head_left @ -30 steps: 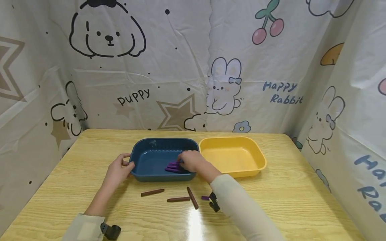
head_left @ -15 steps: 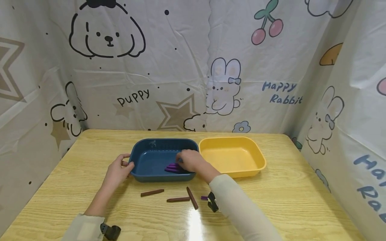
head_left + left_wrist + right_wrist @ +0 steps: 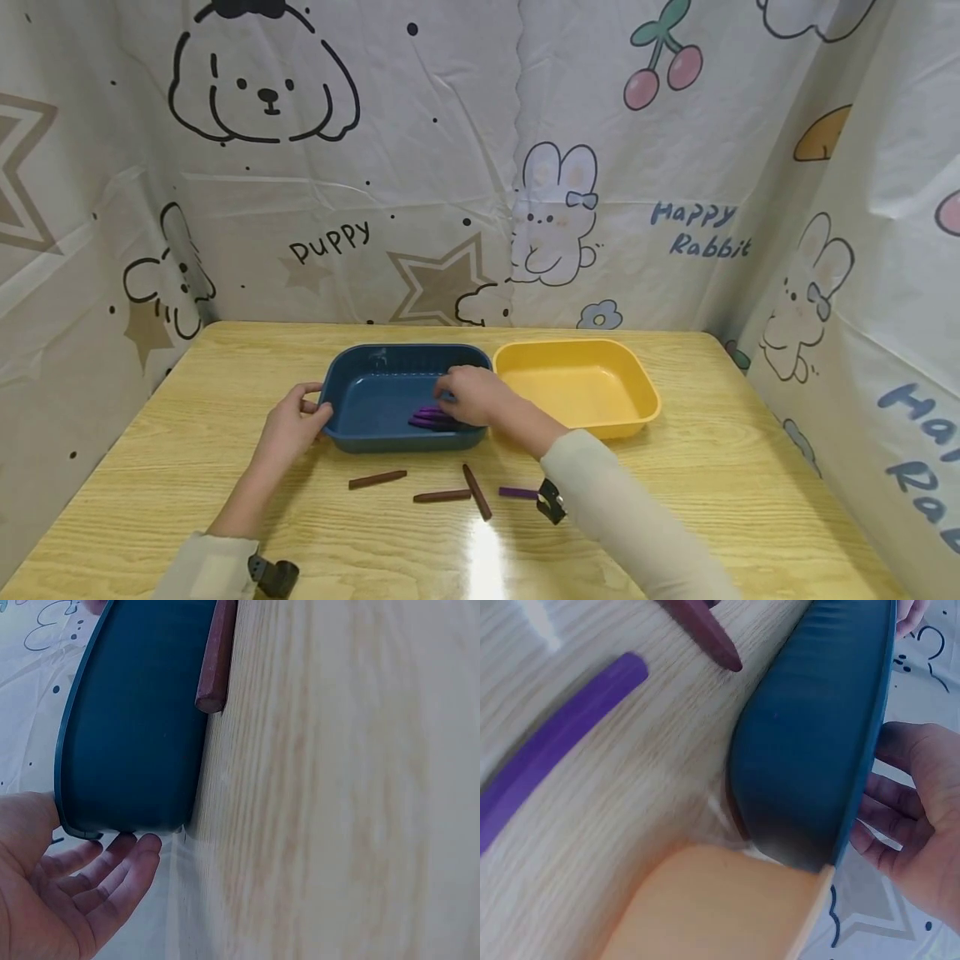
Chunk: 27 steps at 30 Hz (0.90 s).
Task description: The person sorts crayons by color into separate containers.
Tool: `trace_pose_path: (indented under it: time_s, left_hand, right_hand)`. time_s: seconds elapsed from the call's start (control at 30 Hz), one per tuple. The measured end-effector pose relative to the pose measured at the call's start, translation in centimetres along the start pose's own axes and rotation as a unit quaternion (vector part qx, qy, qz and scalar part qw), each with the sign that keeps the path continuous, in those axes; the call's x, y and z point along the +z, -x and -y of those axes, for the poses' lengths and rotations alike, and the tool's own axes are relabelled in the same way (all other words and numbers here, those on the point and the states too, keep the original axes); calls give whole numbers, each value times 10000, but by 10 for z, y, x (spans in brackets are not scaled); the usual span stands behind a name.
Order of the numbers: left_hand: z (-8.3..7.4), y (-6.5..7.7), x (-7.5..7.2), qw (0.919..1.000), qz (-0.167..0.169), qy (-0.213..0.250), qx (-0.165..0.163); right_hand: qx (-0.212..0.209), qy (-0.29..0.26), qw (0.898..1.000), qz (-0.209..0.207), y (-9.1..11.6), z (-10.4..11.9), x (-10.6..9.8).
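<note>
A dark blue plastic tray (image 3: 405,444) stands on the table, with several purple crayons (image 3: 427,420) lying together in its front right part. My left hand (image 3: 295,421) holds the tray's left end, thumb at the rim and fingers against the outer wall (image 3: 135,735). Over the tray's right side reaches my right hand (image 3: 471,396), its fingers bent down just above the purple crayons. In the right wrist view its fingertips are hidden behind the tray wall, and no crayon shows between thumb and fingers.
A yellow tray (image 3: 592,432) adjoins the blue one on the right. In front lie three brown crayons, one left (image 3: 377,479), one middle (image 3: 441,497) and one slanted (image 3: 477,493), its tip near the middle one. A purple crayon (image 3: 517,492) lies beside the right wrist camera. Printed cloth hangs behind.
My right hand has lifted slightly from the purple crayons and its forearm has shifted right, uncovering more of the purple crayon on the table. My left hand stays at the blue tray.
</note>
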<state>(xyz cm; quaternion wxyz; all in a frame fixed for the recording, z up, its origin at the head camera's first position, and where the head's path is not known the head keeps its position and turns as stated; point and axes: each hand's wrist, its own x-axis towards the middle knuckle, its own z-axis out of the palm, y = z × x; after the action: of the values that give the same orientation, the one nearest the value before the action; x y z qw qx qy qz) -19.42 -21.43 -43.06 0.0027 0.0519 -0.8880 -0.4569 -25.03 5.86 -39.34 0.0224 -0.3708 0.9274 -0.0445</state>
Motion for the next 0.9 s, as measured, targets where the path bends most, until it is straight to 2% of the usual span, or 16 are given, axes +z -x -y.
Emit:
trace_pose_path:
  time_s: [0.2, 0.43, 0.73, 0.9]
  left_hand:
    - [0, -2, 1, 10000, -14, -45, 14]
    - [-1, 0, 1, 10000, 9, -95, 1]
    - [-3, 2, 1, 9999, 41, -137, -35]
    - [-3, 2, 1, 9999, 63, -121, -65]
  right_hand:
    - [-281, -47, 9993, -225, 20, -4, -9]
    - [-396, -70, 9989, -256, 41, -8, -17]
    - [-652, 5, 9970, -423, 63, -16, -19]
    - [-661, -23, 9967, -468, 75, -19, -20]
